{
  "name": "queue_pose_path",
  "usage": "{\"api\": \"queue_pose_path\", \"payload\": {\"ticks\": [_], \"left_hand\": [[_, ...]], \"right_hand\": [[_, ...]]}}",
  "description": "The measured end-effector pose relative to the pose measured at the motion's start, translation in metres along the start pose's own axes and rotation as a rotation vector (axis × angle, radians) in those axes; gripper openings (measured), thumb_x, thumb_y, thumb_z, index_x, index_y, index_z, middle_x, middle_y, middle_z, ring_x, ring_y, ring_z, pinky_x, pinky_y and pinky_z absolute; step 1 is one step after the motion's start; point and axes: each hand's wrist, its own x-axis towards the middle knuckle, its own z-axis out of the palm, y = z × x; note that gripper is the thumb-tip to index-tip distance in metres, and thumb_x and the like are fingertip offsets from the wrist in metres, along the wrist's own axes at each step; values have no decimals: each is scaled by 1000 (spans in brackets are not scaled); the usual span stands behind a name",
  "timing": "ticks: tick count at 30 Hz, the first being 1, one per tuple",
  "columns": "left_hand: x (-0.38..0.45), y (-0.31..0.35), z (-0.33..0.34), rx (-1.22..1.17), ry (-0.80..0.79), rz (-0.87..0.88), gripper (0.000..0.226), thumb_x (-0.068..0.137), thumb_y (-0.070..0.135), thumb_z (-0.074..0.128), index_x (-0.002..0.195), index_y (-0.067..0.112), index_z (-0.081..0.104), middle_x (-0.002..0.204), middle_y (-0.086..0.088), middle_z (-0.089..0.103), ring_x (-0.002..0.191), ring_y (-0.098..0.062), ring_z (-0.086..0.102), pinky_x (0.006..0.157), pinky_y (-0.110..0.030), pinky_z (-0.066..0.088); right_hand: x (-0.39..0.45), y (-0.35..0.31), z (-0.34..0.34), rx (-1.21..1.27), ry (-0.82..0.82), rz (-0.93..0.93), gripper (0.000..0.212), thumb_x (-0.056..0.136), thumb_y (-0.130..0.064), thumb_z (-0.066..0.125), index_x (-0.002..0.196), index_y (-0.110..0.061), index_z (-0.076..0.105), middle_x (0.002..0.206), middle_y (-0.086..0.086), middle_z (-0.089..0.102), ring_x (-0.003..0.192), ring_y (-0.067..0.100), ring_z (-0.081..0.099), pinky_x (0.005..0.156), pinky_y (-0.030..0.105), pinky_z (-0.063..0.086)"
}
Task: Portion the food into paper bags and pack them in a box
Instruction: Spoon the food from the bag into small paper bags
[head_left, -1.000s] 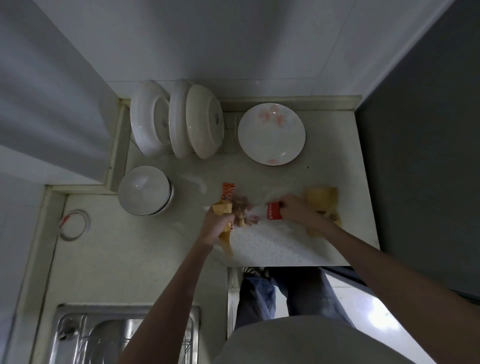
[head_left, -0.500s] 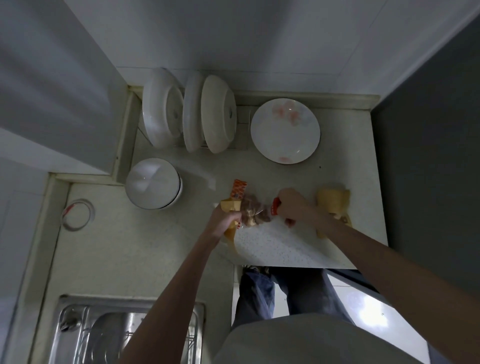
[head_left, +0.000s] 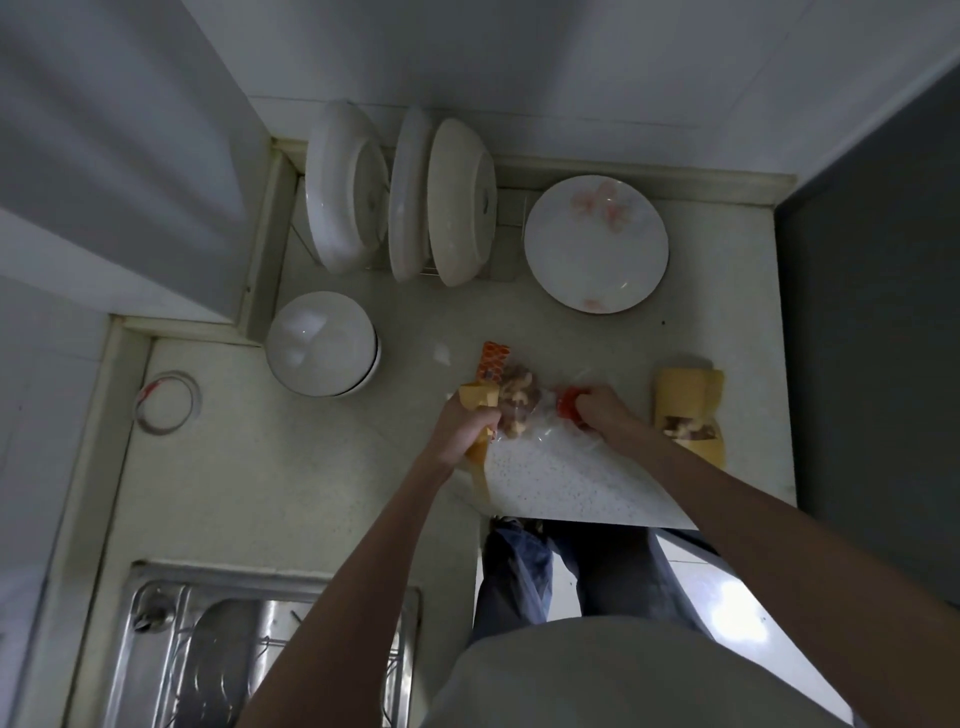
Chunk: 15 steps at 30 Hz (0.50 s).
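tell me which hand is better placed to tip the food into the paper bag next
Right. The right hand grips the clear food bag by its red end, while the left hand holds the paper bag beside the food.

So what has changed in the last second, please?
The right hand, gripping the clear food bag, moved closer to the left hand, which keeps holding the paper bag open. The filled bag and plate stayed put.

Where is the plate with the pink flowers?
The flowered plate lies flat at the back right of the counter, just right of the dish rack.
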Motion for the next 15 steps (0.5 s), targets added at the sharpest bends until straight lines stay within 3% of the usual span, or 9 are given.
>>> {"api": "queue_pose_path", "payload": {"ticks": [5,10,13,15], "left_hand": [[1,2,0,-21,11,-36,18,59,15,60,74,5,63,69,-12,60,54,-18,53,53,-27,42],[2,-1,1,-63,19,-52,6,72,2,61,74,6,64,62,-5,63,48,-13,56,43,-22,43],[3,-2,2,-79,37,-61,17,79,-5,58,72,10,63,57,-2,61,44,-12,54,41,-22,42],[3,-3,1,-84,39,-68,14,79,-4,58,75,10,62,63,-7,61,47,-14,53,45,-24,41]], "right_hand": [[-3,1,-3,64,0,14,29,87,3,44,107,5,65,83,20,61,56,19,49,51,28,39],[-8,10,-12,113,0,-47,39,87,11,34,117,3,58,87,16,61,64,18,57,46,23,48],[-7,16,-20,174,6,-86,45,88,12,30,123,2,55,113,18,58,87,21,59,67,33,56],[-8,20,-26,239,6,-74,39,89,12,31,118,2,55,116,20,56,89,25,61,70,37,56]]}}
